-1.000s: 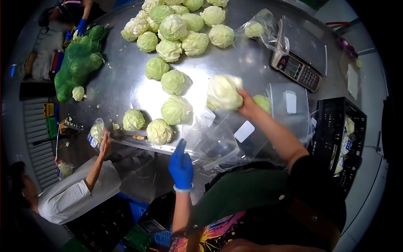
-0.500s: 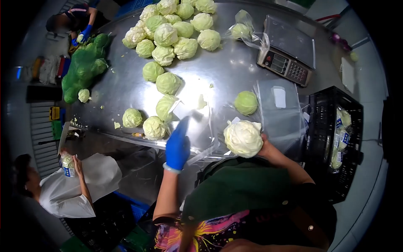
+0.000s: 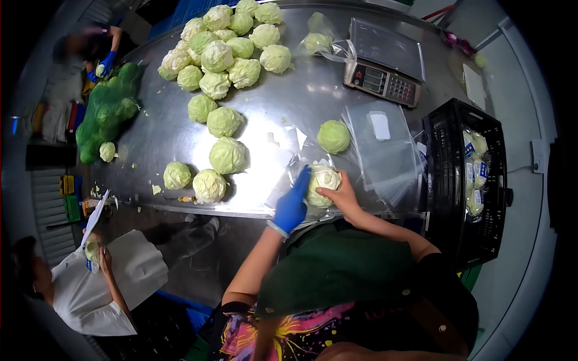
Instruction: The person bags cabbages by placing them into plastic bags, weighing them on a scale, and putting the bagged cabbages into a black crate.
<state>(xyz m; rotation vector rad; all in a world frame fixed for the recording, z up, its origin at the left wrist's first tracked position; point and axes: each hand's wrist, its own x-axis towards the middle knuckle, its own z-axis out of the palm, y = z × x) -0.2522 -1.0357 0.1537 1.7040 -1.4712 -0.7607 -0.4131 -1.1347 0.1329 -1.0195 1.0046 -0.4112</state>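
A pale green cabbage (image 3: 324, 185) is between my two hands, over the near edge of the metal table (image 3: 265, 114). My left hand (image 3: 293, 206), in a blue glove, lies along its left side next to a clear plastic bag; its grip on the bag is hard to make out. Bare, my right hand (image 3: 343, 195) curls around the cabbage's right side. Just beyond sits another cabbage (image 3: 333, 136), beside a stack of clear bags (image 3: 394, 162) with a white label on top.
Several cabbages (image 3: 217, 56) are heaped at the back. A scale (image 3: 385, 60) stands back right, a black crate (image 3: 500, 180) with wrapped cabbages at right. A green net sack (image 3: 105, 111) lies at left. Two people work at left, one in white (image 3: 90, 301).
My left hand has moved right to the cabbage. The cabbage and my right hand have shifted left and away from my body. The whole view has shifted, and the person in white has raised a white sheet.
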